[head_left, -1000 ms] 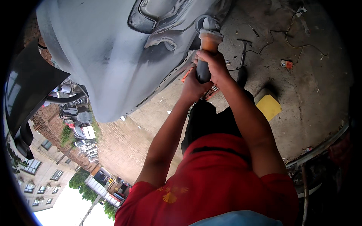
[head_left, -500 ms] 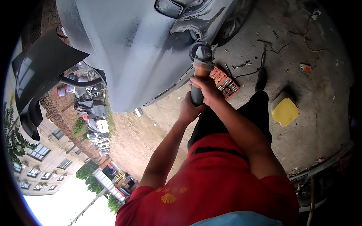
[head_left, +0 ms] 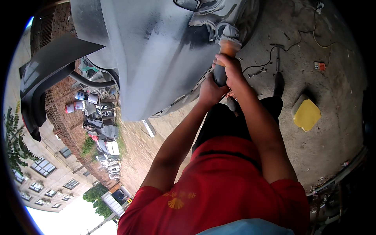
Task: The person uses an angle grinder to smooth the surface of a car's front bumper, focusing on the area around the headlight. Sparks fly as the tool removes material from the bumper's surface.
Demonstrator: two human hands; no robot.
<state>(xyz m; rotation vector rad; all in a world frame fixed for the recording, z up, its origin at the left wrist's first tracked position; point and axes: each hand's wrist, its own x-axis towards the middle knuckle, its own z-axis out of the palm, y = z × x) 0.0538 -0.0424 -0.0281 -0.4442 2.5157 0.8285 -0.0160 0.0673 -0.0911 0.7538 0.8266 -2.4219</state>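
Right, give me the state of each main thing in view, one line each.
Power tool: in both hands; running or off, cannot tell.
Left hand: closed around the tool's dark rear end.
Right hand: closed around the tool's middle.
Car panel: patchy grey, crumpled near the tool.
Yellow item: resting on the floor.

Car body point(head_left: 156, 58) ahead, grinder point(head_left: 228, 47) at its right side, cans point(head_left: 80, 95) to its left, box point(head_left: 319, 65) on floor point(head_left: 337, 98) farther right

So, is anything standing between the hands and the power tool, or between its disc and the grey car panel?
Nothing visible: the left hand and right hand grip the power tool, and no object shows between its disc and the panel.
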